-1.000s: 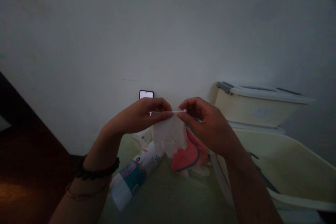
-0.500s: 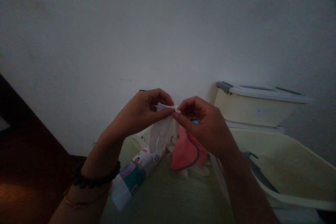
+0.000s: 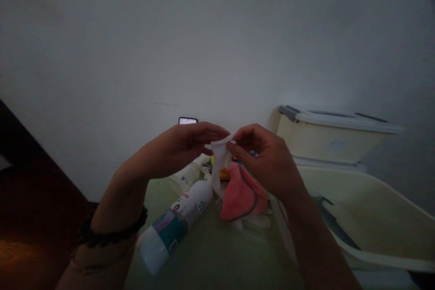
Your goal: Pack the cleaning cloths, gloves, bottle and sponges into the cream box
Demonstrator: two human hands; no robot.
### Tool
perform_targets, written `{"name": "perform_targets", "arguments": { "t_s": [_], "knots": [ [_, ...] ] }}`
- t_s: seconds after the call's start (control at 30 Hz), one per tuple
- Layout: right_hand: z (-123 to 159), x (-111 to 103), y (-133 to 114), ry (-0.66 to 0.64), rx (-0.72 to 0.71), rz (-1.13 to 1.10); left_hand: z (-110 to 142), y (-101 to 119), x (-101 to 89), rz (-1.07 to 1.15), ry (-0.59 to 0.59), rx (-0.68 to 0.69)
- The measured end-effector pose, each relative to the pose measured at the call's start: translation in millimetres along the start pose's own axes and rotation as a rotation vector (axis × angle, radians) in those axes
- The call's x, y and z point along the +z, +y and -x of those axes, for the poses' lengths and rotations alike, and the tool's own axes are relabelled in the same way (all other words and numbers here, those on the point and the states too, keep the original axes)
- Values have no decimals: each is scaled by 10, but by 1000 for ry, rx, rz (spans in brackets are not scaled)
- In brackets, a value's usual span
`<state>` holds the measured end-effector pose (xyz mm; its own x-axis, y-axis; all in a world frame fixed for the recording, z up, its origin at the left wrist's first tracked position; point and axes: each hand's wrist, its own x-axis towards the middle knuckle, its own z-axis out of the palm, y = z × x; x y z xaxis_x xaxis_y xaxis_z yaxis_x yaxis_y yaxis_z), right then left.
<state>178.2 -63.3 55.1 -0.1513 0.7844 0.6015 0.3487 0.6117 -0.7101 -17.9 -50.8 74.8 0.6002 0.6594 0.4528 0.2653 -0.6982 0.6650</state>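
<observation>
A thin white glove (image 3: 220,158) hangs limp between my hands, its rim uppermost. My right hand (image 3: 263,156) pinches the rim between thumb and fingers. At the opening's other side, my left hand (image 3: 185,147) has its fingers closed on the rim; its thumb is partly hidden by the material. Below the glove lies a white bottle with a teal label (image 3: 181,222), tipped on its side. Right of it is a pink cloth with grey edging (image 3: 239,192), on top of another pale glove (image 3: 260,222).
A white tube (image 3: 186,176) lies behind the bottle. A phone (image 3: 188,120) leans at the wall. On the right stand a lidded cream box (image 3: 326,140) and an open pale tray (image 3: 384,186) holding a grey scoop-like tool (image 3: 338,224). Everything rests on a green tabletop (image 3: 217,258).
My left hand has shifted left and its fingers have straightened along the rim. The glove now hangs narrower and more to the right. More of the phone shows; my right hand has barely moved.
</observation>
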Motion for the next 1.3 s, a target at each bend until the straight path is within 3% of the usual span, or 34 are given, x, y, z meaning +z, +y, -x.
{"name": "perform_targets", "arguments": {
  "t_s": [0.13, 0.27, 0.43, 0.7, 0.93, 1.07, 1.17, 1.3],
  "knots": [
    [7, -5, 11, -22, 16, -43, -23, 47, -17, -191, 28, 20],
    [17, 2, 0, -94, 20, -81, -50, 34, -20, -244, 59, 29],
    [11, 25, -9, -139, 28, -117, -58, -24, -35, -252, 10, 59],
    [-2, -21, 38, -105, 45, -110, -13, -46, -67, -354, -75, 145],
    [14, -13, 11, -148, 25, -103, -24, 9, -38, -274, -99, 80],
    [11, 1, 21, -120, 90, -174, -11, 23, -49, -137, -50, 207],
    [12, 16, 25, -207, 128, -212, 14, 35, -51, 25, -68, 236],
    [26, 34, 7, -340, 86, -154, 61, 46, -24, 279, -132, 166]
  ]
}}
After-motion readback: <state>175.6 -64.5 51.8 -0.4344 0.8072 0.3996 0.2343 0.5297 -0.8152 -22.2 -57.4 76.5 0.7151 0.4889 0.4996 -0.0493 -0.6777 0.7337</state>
